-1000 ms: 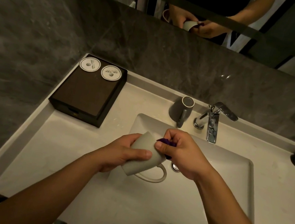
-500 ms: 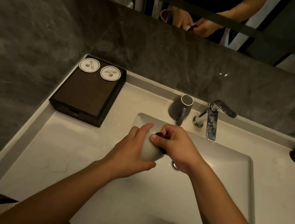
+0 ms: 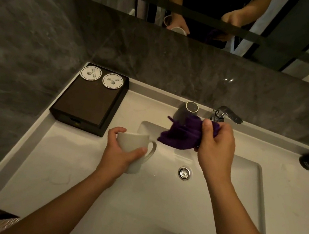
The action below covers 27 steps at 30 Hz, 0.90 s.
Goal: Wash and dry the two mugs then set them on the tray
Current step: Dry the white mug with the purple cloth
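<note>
Centre frame, the left hand [image 3: 119, 157] wraps its fingers around the pale mug [image 3: 134, 150] (handle pointing right); the right hand [image 3: 216, 148] pinches the purple cloth [image 3: 182, 137] over the sink [image 3: 219, 190].

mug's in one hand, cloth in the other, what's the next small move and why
Probably carry the white mug in the left hand leftward and set it on the dark tray. The purple cloth in the right hand is clear of the mug, suggesting drying is done, and the tray has bare space in front of the two coasters.
</note>
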Available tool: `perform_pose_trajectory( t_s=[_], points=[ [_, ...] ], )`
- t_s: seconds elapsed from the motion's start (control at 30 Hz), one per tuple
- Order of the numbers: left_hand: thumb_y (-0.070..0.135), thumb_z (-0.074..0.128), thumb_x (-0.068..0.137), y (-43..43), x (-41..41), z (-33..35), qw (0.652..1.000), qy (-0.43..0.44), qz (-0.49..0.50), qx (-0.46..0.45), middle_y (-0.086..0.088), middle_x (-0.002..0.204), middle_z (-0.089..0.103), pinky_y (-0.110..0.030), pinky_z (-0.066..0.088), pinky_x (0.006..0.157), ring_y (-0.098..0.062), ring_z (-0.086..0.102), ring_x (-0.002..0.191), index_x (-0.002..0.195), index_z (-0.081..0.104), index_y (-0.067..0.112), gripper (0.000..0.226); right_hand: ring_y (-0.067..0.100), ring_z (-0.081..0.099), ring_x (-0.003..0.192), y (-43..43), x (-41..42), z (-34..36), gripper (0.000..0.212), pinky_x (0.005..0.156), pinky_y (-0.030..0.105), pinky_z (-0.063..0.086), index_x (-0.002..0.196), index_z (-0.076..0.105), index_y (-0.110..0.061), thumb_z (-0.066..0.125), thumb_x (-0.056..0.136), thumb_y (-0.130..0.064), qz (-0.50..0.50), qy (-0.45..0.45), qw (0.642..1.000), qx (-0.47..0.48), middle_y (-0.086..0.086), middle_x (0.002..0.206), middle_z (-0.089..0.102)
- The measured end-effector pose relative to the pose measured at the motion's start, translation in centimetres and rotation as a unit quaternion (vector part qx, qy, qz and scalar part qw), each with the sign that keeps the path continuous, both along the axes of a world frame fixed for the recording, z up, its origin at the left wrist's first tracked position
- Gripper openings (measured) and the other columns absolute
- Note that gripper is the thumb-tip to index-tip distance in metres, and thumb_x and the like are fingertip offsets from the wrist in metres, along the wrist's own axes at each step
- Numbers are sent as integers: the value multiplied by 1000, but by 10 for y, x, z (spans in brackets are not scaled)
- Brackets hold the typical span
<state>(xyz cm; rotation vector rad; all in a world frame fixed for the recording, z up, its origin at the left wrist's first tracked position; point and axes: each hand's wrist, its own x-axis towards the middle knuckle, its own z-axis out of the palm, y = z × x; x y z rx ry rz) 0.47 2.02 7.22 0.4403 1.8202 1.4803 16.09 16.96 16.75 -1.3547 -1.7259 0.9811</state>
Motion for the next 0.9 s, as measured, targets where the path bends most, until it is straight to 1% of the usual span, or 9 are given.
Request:
perform_pose_trajectory(
  t_s=[0.1,0.23,0.3,0.4,0.5,0.57,0.63,0.7,0.9],
  points=[
    [34,90,72,3,-1,3,995,-52,69,50,-5,135,49,-36,60,76,-27,59,114,135,40,39,80,12,54,70,-4,0,2,27,66,37,45,97,54,-10,53,103,-35,-13,-25,1000,11,-3,79,58],
    [50,96,60,9,5,14,985,-114,79,101,-4,137,51,-47,63,82,-28,62,115,134,45,47,90,21,60,74,-16,-10,-11,33,72,49,54,90,53,-10,55,100,-42,-3,-25,998,-49,4,79,61],
    [50,92,58,10,11,17,983,-123,71,118,0,136,53,-50,63,85,-26,64,115,136,44,51,91,28,70,85,-25,-19,-17,33,72,54,61,92,55,-13,55,99,-45,8,54,987,-149,11,90,69],
    [44,91,69,12,17,21,982,-118,76,126,0,137,54,-47,63,88,-25,64,117,145,39,46,92,28,70,99,-40,-26,-17,15,69,30,63,104,58,-6,56,103,-21,49,173,946,-270,14,112,70],
    [45,93,63,13,13,24,968,-172,108,145,-8,140,56,-49,61,91,-31,64,122,145,43,41,96,26,65,106,-50,-23,-19,26,86,31,58,110,65,-3,48,91,-9,139,364,861,-328,16,115,67],
    [48,91,58,12,12,27,966,-187,99,149,-10,141,56,-49,61,88,-33,64,121,145,44,41,99,18,66,113,-56,-21,-23,41,99,32,52,116,73,-15,50,82,-9,186,320,894,-253,4,121,72],
    [48,90,57,11,17,31,969,-184,70,151,-10,140,57,-45,61,83,-32,66,119,146,44,42,100,6,54,126,-60,-22,-31,39,108,23,39,118,69,-46,55,91,-22,214,145,965,-45,-24,131,65],
    [44,90,61,10,24,34,963,-205,62,164,-11,138,60,-41,61,79,-29,68,116,146,45,37,96,9,38,137,-60,-25,-40,31,113,28,30,127,60,-54,49,100,-42,205,-3,974,94,-28,145,51],
    [34,81,73,9,37,41,959,-212,61,176,-9,137,59,-42,61,77,-31,67,115,147,44,38,83,-13,26,138,-62,-33,-41,46,121,32,29,144,53,-38,36,104,-51,136,28,990,-9,-9,162,30]
  ],
)
